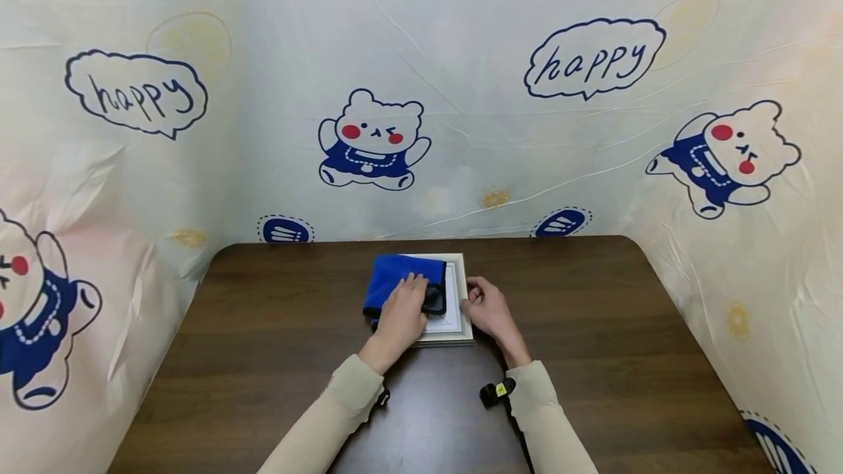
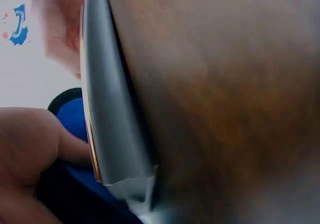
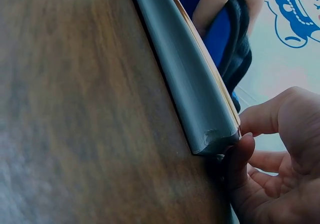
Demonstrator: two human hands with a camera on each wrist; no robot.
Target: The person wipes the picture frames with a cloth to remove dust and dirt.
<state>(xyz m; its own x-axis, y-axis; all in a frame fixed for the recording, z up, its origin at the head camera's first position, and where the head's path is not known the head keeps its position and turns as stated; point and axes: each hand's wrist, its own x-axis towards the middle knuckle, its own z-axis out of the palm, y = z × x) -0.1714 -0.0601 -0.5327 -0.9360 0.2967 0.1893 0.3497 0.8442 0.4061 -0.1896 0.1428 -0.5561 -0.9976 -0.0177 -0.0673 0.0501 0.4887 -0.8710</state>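
A picture frame (image 1: 467,317) with a pale border and a white sheet showing inside lies flat on the table. Its deep grey side (image 3: 187,69) faces me in both wrist views. Over its left part is spread a blue cloth (image 1: 390,273) with black trim and a dark patch near its right edge. My left hand (image 1: 403,309) rests on this cloth with its fingers stretched forward, pressing it against the frame. At the frame's right edge, my right hand (image 1: 489,307) pinches the border near a corner between thumb and forefinger; its other fingers are curled.
The brown wooden table (image 1: 263,371) reaches well out on both sides of the frame. Behind it hangs a pale curtain (image 1: 474,152) printed with bears and "happy" bubbles. A black strap device (image 1: 495,391) sits at the right wrist.
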